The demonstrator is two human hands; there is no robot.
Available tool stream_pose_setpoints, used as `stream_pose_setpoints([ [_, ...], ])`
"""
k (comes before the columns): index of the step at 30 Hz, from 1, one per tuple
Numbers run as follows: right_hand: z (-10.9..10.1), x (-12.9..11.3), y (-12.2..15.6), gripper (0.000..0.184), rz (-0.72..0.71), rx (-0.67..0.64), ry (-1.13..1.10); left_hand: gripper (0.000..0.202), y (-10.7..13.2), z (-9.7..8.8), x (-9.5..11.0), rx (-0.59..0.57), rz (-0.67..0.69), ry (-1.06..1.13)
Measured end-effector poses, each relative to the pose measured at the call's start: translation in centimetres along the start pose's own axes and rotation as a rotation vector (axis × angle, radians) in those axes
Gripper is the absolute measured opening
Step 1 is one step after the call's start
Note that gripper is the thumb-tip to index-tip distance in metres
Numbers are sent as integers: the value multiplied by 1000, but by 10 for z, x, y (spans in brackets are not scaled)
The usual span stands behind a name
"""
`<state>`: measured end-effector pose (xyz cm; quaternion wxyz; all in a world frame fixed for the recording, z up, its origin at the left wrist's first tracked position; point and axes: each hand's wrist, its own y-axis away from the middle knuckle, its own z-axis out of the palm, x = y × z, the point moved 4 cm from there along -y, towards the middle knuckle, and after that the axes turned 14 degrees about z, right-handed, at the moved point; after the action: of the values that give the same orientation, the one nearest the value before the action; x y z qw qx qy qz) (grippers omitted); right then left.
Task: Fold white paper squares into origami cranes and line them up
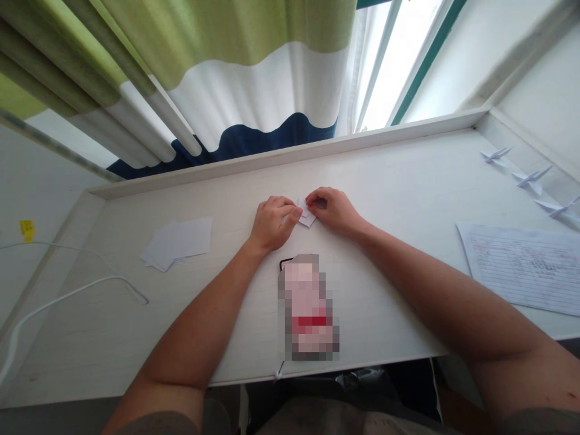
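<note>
A small folded piece of white paper (308,221) lies on the white desk (385,181), between my two hands. My left hand (275,222) pinches its left side with thumb and fingers. At the upper right side of the paper, my right hand (334,210) is closed, thumb against fingertips, gripping the edge. Parts of the paper are hidden behind the fingers. Directly below the hands, nearer to me, a phone (308,302) with a blurred-out screen rests on the desk.
Several loose white paper squares (193,237) overlap at the left. On the right are folded paper figures (533,177) and a written lined sheet (525,263). A white cable (77,289) curves over the left side. A raised ledge (290,152) runs along the back, below a curtain (263,72).
</note>
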<state>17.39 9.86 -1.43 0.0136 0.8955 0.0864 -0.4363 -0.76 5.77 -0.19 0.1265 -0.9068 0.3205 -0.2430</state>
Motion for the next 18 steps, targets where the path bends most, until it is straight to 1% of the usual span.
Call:
stream_pose_setpoints([
  [3, -1, -1, 2, 22, -52, -14, -30, 42, 0, 1, -1, 33, -22, 11],
  [7, 0, -4, 7, 28, -148, -80, -50, 28, -1, 3, 0, 50, -45, -5],
  [10, 1, -6, 9, 29, -186, -126, -28, 15, 0, 3, 0, 34, -41, -14],
  [14, 2, -8, 10, 24, -181, -131, 11, 19, 0, 3, 0, 2, -39, -25],
  [18, 2, -5, 8, 18, -109, -99, 10, 22, -1, 2, -1, -2, -86, -5],
])
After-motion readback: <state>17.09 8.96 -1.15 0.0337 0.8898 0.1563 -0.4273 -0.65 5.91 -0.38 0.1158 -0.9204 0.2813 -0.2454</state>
